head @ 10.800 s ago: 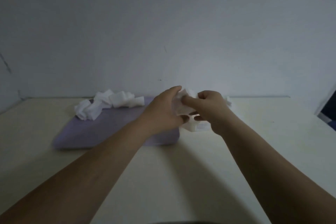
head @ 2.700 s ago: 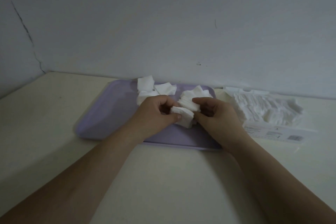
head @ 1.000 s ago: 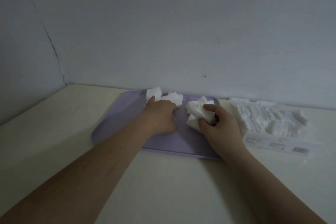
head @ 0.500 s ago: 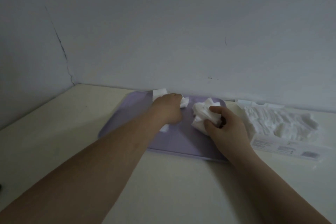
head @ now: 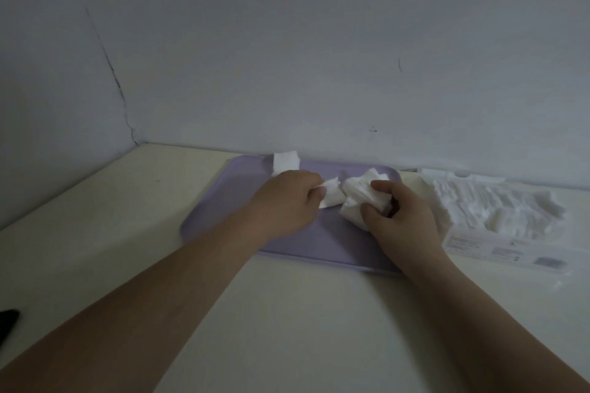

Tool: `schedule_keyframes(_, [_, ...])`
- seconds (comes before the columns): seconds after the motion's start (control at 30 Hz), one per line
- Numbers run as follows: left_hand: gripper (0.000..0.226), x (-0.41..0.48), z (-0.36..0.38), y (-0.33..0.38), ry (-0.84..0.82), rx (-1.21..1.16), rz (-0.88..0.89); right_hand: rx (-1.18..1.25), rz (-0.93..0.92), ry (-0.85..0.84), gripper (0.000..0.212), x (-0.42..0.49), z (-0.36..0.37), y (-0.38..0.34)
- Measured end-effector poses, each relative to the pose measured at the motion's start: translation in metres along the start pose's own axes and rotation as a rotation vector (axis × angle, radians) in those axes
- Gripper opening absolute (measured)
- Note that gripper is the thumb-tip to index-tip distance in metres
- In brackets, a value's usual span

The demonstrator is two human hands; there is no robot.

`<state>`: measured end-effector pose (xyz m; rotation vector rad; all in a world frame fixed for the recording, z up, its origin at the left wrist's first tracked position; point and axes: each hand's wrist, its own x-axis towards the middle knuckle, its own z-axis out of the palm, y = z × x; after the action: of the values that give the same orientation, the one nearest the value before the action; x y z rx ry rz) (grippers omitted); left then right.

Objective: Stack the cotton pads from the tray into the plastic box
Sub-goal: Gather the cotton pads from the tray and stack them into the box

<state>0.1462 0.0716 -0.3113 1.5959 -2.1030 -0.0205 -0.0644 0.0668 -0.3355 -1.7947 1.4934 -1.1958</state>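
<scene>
Cotton pad pinched by left grip; right grip clutches a pad bundle.

Dim, even light. Plain pale grey wall fills the upper field; a jagged crack descends at 10 o'clock to the cream desk. Dark object at the 8 o'clock edge.

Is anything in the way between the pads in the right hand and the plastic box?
Nothing visible. The right hand grips a bunch of cotton pads over the right end of the tray, and the plastic box sits open just beyond the tray's low rim, heaped with pads.
</scene>
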Motion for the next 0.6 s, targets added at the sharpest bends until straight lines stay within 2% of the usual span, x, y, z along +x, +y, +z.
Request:
schedule_keyframes(0.07, [0.025,-0.004,-0.005,0.001,0.142,-0.068,-0.032,-0.002,-0.003,0.001,0.044,-0.002,-0.001,-0.001])
schedule_keyframes(0.13, [0.02,-0.004,-0.01,0.007,0.236,-0.31,-0.15,0.004,-0.001,0.0,0.044,-0.003,-0.002,-0.002])
schedule_keyframes(0.23, [0.017,-0.01,-0.011,0.023,0.11,-1.007,-0.391,0.0,0.001,0.001,0.044,-0.004,-0.002,-0.001])
schedule_keyframes(0.3, [0.017,-0.013,-0.002,0.025,-0.014,-1.248,-0.51,0.006,-0.001,-0.004,0.044,-0.003,-0.003,-0.001])
schedule_keyframes(0.37, [0.018,-0.016,0.004,0.023,-0.1,-1.364,-0.584,0.005,-0.005,-0.019,0.046,-0.003,-0.003,-0.002])
schedule_keyframes(0.43, [0.022,-0.017,0.011,0.018,-0.181,-1.425,-0.586,-0.005,-0.006,-0.027,0.049,-0.001,-0.001,-0.002])
schedule_keyframes(0.5, [0.033,-0.019,0.013,0.017,-0.211,-1.342,-0.521,-0.014,-0.003,-0.029,0.05,-0.002,-0.001,-0.002])
schedule_keyframes(0.6, [0.044,-0.021,0.016,0.019,-0.16,-1.264,-0.467,-0.02,0.0,-0.034,0.051,-0.001,-0.001,-0.001])
